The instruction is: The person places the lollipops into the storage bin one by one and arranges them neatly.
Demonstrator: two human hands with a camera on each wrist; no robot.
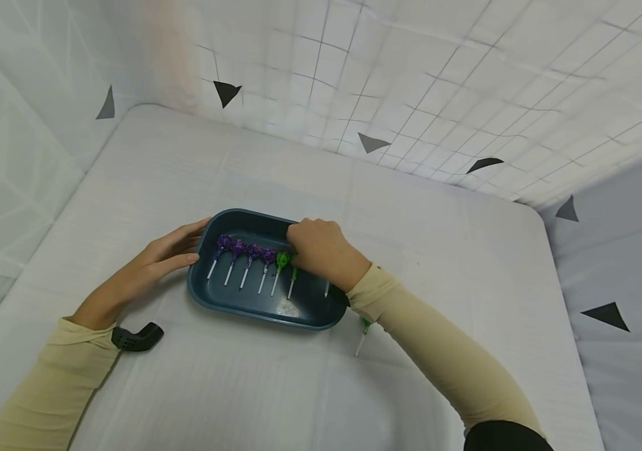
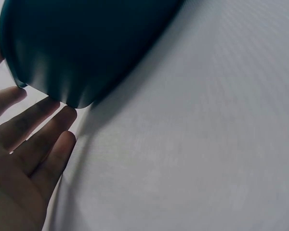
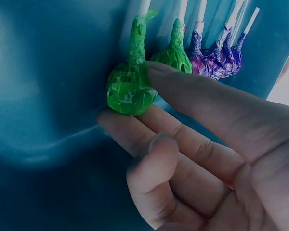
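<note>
A dark blue tray (image 1: 230, 300) holds a row of lollipops with white sticks. At its left are several in purple wrappers (image 1: 253, 251), followed by a green lollipop (image 1: 282, 260) and a second green lollipop (image 3: 130, 91). My right hand (image 1: 323, 250) reaches inside and pinches that second one by its wrapped head, thumb against the wrapper. Below this hand a white stick (image 1: 327, 289) shows; what it belongs to is hidden. My left hand (image 1: 157, 260) touches the tray's left end with its fingers fairly straight, tips along the wall in the left wrist view.
Another green lollipop (image 1: 364, 329) lies on the white tabletop (image 1: 230, 382) right of the tray, partly under the right sleeve. Black devices sit at the left wrist (image 1: 137, 338) and on the right sleeve (image 1: 507, 435). Pale sheets with dark patches surround the table.
</note>
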